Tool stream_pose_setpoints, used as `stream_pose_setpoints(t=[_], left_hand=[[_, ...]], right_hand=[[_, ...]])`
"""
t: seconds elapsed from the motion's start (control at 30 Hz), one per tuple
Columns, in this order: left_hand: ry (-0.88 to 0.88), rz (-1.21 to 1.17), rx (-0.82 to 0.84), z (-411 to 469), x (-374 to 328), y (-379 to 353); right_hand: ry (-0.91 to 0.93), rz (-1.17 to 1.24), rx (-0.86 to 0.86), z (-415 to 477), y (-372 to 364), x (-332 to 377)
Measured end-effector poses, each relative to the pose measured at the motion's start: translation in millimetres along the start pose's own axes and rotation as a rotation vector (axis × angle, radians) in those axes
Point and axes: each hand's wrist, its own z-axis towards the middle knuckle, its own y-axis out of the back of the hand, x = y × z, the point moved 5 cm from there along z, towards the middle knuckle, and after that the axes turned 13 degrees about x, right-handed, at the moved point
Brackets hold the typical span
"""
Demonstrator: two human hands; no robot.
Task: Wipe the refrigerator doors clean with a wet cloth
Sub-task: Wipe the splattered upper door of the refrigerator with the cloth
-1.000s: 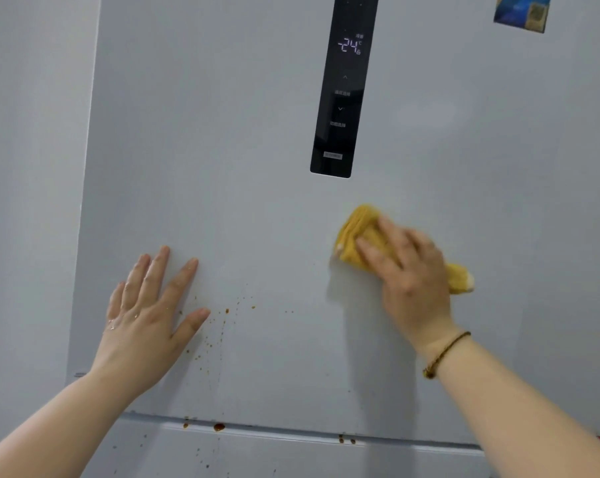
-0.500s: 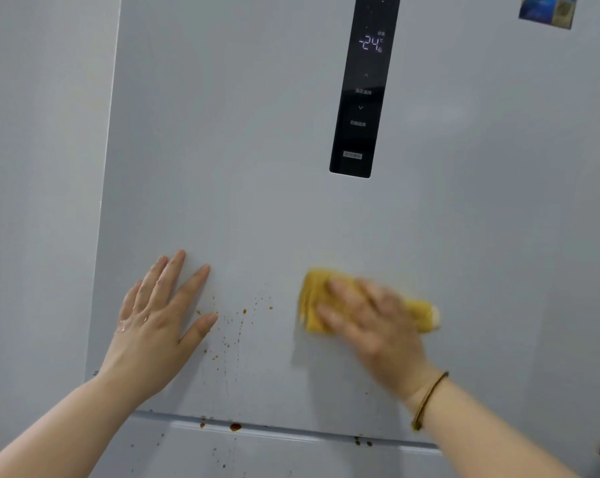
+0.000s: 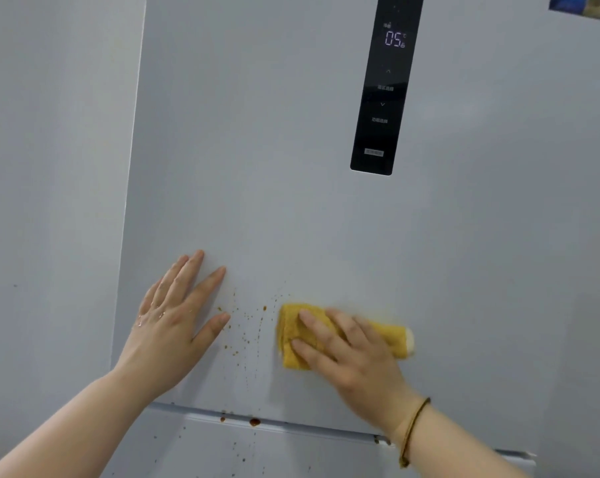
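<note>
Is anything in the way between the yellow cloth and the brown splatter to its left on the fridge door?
Nothing visible. Only bare grey refrigerator door lies between the folded yellow cloth under the right hand and the brown splatter spots. The left hand rests flat beyond them.

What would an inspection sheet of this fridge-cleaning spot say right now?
Surface: refrigerator door, pale; brown splatter spots between the hands, more at the lower seam.
Job's things: yellow cloth, folded, against the door.
Clutter: magnet at the top right corner.
Hands: left hand flat on the door; right hand presses the cloth.
Cables: nothing seen.
Surroundings: control panel reading 05; wall on the left.
</note>
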Motion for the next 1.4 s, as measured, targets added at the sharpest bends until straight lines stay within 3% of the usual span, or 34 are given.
stream_pose_setpoints(t=[0.07,0.17,0.27,0.33,0.43,0.57,0.63,0.73,0.83,1.03,1.17,1.3,1.4], left_hand=[[-0.005,-0.023,0.004,-2.1,1.0,1.2],[0.022,-0.116,-0.04,-7.2,4.7,5.4],[0.137,-0.163,-0.139,-10.3,18.3,15.7],[0.259,-0.218,-0.195,-11.6,31.8,22.5],[0.356,-0.277,-0.176,-13.2,49.7,25.2],[0.363,-0.428,-0.074,-14.1,60.9,20.6],[0.359,-0.501,-0.041,-15.1,64.8,19.0],[0.351,-0.606,-0.043,-15.5,67.9,21.2],[0.336,-0.7,-0.041,-15.9,68.2,23.2],[0.33,-0.809,0.015,-13.9,80.1,23.8],[0.33,-0.903,0.047,-13.4,91.2,22.2],[0.303,-0.942,0.046,-10.1,90.7,23.8],[0.279,-0.971,0.049,-9.1,95.5,22.4]], right_hand=[[-0.051,-0.012,-0.053,21.1,10.7,-33.6],[-0.375,0.041,-0.177,56.2,26.3,-89.2],[-0.558,0.041,-0.232,65.1,22.7,-78.9],[-0.469,0.027,-0.224,55.7,10.2,-41.5],[-0.213,0.035,-0.078,35.3,-8.9,19.8],[-0.025,0.012,-0.052,38.6,-8.3,17.9],[-0.08,0.003,-0.107,57.9,-0.2,-10.4],[-0.371,0.055,-0.216,84.3,9.3,-45.4],[-0.525,0.056,-0.265,87.7,6.8,-30.3],[-0.163,0.046,-0.048,50.7,-21.0,66.9],[-0.035,0.018,-0.061,60.3,-15.7,53.4],[-0.327,0.022,-0.179,102.0,1.7,-12.8],[-0.533,0.02,-0.245,118.7,1.7,-13.6]])
